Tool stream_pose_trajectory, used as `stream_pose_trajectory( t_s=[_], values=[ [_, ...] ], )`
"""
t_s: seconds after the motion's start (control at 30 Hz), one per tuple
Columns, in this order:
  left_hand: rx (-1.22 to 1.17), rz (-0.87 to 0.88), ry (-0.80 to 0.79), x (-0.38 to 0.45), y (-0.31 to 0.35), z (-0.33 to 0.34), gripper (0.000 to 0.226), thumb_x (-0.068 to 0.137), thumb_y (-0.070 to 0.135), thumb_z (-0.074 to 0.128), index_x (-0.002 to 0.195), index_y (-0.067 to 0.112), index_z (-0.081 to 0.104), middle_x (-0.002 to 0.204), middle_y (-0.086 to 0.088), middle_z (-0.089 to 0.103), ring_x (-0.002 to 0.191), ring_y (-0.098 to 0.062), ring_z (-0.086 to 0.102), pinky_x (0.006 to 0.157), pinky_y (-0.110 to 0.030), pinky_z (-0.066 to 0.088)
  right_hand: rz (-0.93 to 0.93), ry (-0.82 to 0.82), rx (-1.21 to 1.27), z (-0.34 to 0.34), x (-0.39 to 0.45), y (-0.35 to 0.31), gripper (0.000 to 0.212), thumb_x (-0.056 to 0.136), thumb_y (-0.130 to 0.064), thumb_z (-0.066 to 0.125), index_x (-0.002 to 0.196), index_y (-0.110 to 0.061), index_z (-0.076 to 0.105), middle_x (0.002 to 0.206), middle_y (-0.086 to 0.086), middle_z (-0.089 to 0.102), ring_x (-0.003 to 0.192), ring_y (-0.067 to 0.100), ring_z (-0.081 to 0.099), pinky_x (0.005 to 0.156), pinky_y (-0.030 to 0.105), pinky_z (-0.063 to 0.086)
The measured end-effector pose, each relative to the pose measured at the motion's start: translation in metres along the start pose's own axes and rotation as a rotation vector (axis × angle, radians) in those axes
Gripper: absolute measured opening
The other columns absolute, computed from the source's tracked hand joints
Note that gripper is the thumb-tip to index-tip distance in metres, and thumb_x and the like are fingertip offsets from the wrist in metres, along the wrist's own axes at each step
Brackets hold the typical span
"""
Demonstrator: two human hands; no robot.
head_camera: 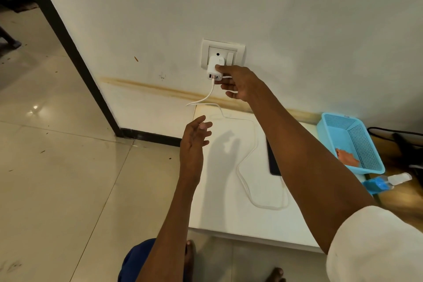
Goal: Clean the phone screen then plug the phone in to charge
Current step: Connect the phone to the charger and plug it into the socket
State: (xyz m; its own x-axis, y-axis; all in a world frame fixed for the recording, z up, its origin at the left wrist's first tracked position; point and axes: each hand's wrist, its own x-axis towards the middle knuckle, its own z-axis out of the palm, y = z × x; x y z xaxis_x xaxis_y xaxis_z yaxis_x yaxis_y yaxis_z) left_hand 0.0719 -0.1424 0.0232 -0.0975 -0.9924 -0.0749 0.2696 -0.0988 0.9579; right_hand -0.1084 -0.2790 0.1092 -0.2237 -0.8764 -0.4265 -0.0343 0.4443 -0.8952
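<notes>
R hand (238,84) reached up to the wall socket (223,54), fingertips on the white charger (215,66), prob seating it or going for the switch; whether it actually gripped it I couldn't tell. L hand (194,137) hung open w/ nothing in it. Cable (248,162) ran down across the white table (229,213) toward the phone (273,160), mostly hidden behind the R forearm, so the plug-in end wasn't visible.
</notes>
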Motion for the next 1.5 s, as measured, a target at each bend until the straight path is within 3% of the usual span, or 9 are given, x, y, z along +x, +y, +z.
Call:
stream_pose_trajectory(
  t_s=[0.27, 0.53, 0.67, 0.8, 0.87, 0.97, 1.13, 1.27, 1.5],
  values=[
    [0.007, 0.0, -0.009, -0.001, -0.003, 0.009, 0.037, 0.092, 0.048, 0.055, 0.122, 0.028, 0.063, 0.113, 0.004, 0.072, 0.102, -0.019, 0.068, 0.085, -0.032, 0.052, -0.052, 0.004, 0.006, -0.001, -0.02, 0.013, 0.042, 0.084, -0.058, 0.067, 0.107, -0.023, 0.07, 0.093, -0.004, 0.078, 0.081, 0.017, 0.068, 0.075, 0.033, 0.052],
    [0.106, -0.014, -0.091, -0.003, -0.014, 0.024, 0.028, 0.094, 0.045, 0.057, 0.117, 0.031, 0.066, 0.108, 0.008, 0.073, 0.094, -0.014, 0.069, 0.078, -0.025, 0.049, -0.218, 0.159, -0.135, -0.067, -0.068, 0.085, 0.018, 0.09, -0.038, 0.065, 0.099, -0.026, 0.076, 0.091, -0.003, 0.077, 0.069, 0.012, 0.068, 0.066, 0.025, 0.052],
    [0.2, -0.021, -0.152, -0.006, -0.021, 0.034, 0.027, 0.09, 0.05, 0.058, 0.111, 0.036, 0.067, 0.105, 0.009, 0.073, 0.093, -0.013, 0.068, 0.085, -0.032, 0.051, -0.161, 0.247, -0.27, -0.108, -0.102, 0.13, 0.017, 0.092, -0.038, 0.06, 0.094, -0.031, 0.075, 0.089, -0.009, 0.076, 0.072, 0.011, 0.069, 0.071, 0.026, 0.052],
    [0.282, -0.014, -0.159, -0.007, -0.029, 0.045, 0.021, 0.091, 0.045, 0.058, 0.108, 0.036, 0.067, 0.104, 0.012, 0.072, 0.093, -0.012, 0.067, 0.087, -0.033, 0.051, -0.127, 0.321, -0.432, -0.126, -0.114, 0.166, 0.017, 0.094, -0.035, 0.059, 0.103, -0.029, 0.072, 0.096, -0.01, 0.076, 0.088, 0.018, 0.071, 0.088, 0.04, 0.055],
    [0.32, 0.011, -0.098, -0.006, -0.032, 0.049, 0.019, 0.095, 0.039, 0.058, 0.111, 0.034, 0.066, 0.105, 0.012, 0.071, 0.096, -0.008, 0.066, 0.085, -0.023, 0.05, -0.2, 0.345, -0.626, -0.121, -0.11, 0.164, 0.027, 0.097, -0.035, 0.057, 0.122, -0.028, 0.065, 0.113, -0.008, 0.072, 0.105, 0.019, 0.066, 0.098, 0.039, 0.049],
    [0.353, 0.062, 0.048, -0.006, -0.031, 0.051, 0.021, 0.096, 0.037, 0.057, 0.116, 0.035, 0.062, 0.105, 0.018, 0.067, 0.095, 0.007, 0.06, 0.074, -0.003, 0.042, -0.433, 0.331, -0.962, -0.095, -0.091, 0.135, 0.051, 0.098, -0.039, 0.053, 0.147, -0.029, 0.043, 0.12, -0.005, 0.064, 0.107, 0.019, 0.06, 0.092, 0.039, 0.049],
    [0.352, 0.091, 0.136, -0.002, -0.027, 0.05, 0.026, 0.096, 0.037, 0.057, 0.122, 0.036, 0.058, 0.107, 0.018, 0.066, 0.097, 0.008, 0.059, 0.071, -0.001, 0.042, -0.661, 0.41, -1.565, -0.042, -0.043, 0.072, 0.077, 0.094, -0.037, 0.05, 0.158, -0.027, 0.008, 0.116, 0.01, 0.058, 0.099, 0.032, 0.057, 0.083, 0.044, 0.044],
    [0.386, 0.114, 0.109, 0.0, -0.032, 0.046, 0.025, 0.096, 0.036, 0.058, 0.122, 0.032, 0.059, 0.107, 0.014, 0.067, 0.099, 0.0, 0.061, 0.071, -0.003, 0.044, -0.548, 0.433, -1.655, -0.028, -0.009, 0.048, 0.082, 0.092, -0.034, 0.052, 0.158, -0.027, 0.005, 0.129, 0.011, 0.053, 0.116, 0.034, 0.049, 0.098, 0.05, 0.034],
    [0.388, 0.114, 0.096, 0.003, -0.034, 0.044, 0.025, 0.096, 0.034, 0.059, 0.12, 0.03, 0.061, 0.104, 0.015, 0.067, 0.096, 0.004, 0.06, 0.07, -0.001, 0.042, -0.584, 0.498, -1.677, -0.028, -0.001, 0.057, 0.084, 0.088, -0.023, 0.052, 0.159, -0.025, 0.006, 0.119, 0.012, 0.058, 0.106, 0.035, 0.053, 0.096, 0.052, 0.035]
  ],
)
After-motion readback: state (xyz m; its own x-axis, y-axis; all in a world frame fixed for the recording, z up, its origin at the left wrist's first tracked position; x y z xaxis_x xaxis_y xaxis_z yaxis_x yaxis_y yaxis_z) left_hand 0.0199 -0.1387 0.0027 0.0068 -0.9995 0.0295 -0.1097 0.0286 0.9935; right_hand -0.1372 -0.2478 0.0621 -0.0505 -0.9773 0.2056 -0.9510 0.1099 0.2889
